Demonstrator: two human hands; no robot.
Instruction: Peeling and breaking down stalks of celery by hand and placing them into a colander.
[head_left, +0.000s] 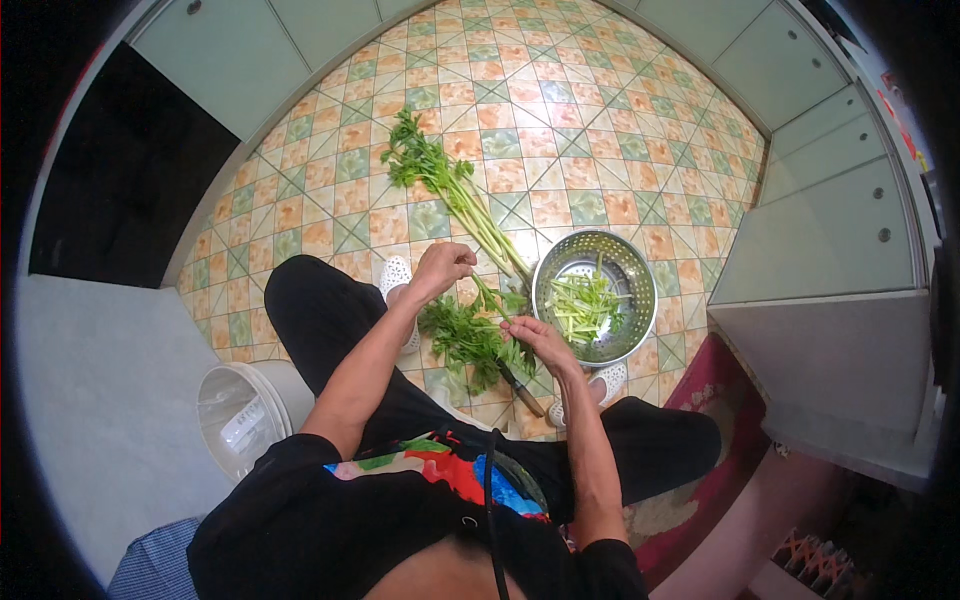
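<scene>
A leafy celery stalk runs between my two hands, above the floor. My left hand pinches its upper end, while my right hand grips it lower down near the leaves. Beneath them lies a heap of celery leaves, partly hidden by my right hand. A knife with a wooden handle rests at the near side of the heap, its blade mostly covered by leaves. Right of my hands stands a perforated metal colander holding cut celery pieces. Beyond my hands, a bunch of whole celery lies on the tiles.
The patterned tile floor spreads ahead, bordered by pale cabinets. At my left stands a white bucket with a plastic liner and packaging inside. A red patterned mat lies at the right. My feet in white shoes flank the work area.
</scene>
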